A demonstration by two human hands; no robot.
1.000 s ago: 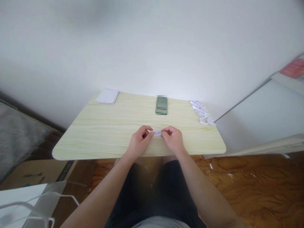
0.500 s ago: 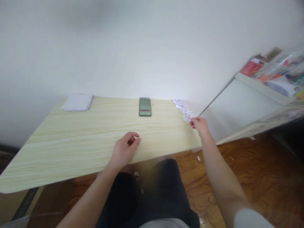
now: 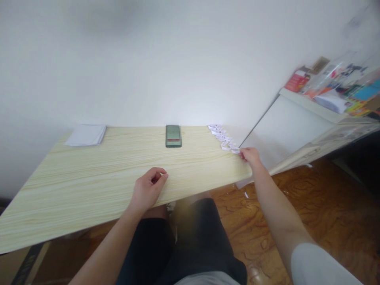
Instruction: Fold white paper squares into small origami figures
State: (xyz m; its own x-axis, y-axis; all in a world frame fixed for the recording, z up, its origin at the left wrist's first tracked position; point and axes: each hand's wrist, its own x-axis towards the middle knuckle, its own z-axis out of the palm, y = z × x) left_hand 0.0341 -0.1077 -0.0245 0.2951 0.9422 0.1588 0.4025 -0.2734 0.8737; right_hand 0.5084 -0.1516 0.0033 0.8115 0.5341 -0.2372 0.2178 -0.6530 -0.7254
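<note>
Folded papers lie far right. Your right hand touches them, grip unclear; your left hand curls loosely, empty.

From the view's centre: a green device on the bench, close by toward ten o'clock; cabinet at three, red box on it at two; carton at eight.

Wood-grain table: paper stack, green rectangular item, folded-paper row.
</note>
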